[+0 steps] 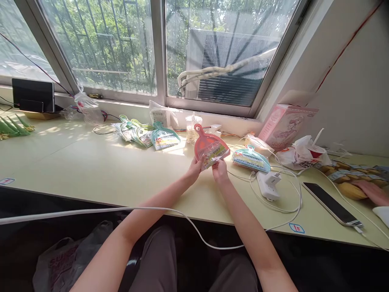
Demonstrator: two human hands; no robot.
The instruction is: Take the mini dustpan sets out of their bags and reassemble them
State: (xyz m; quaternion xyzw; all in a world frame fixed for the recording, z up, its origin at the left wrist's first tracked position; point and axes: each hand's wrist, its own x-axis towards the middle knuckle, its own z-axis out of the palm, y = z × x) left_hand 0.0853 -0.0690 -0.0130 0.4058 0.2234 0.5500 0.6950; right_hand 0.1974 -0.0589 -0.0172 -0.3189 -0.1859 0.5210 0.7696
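Observation:
A small red dustpan-and-brush set (209, 142), wrapped in clear plastic with a printed label, is held up over the table with its handle pointing away from me. My left hand (195, 168) grips its lower left corner, fingers closed. At the lower right edge, my right hand (220, 169) pinches it too. Right of it lies a light-blue wrapped dustpan set (251, 158). Beyond my left hand, a teal dustpan set (165, 136) sits beside green ones (140, 133) in a loose overlapping group.
A white power strip (266, 185) with cables and a phone (330, 202) lie to the right. A white cable (127, 208) crosses in front of my arms. Behind stand a drink cup (193, 126) and a pink box (284, 126). Another person's hand (372, 190) touches yellow packages at far right.

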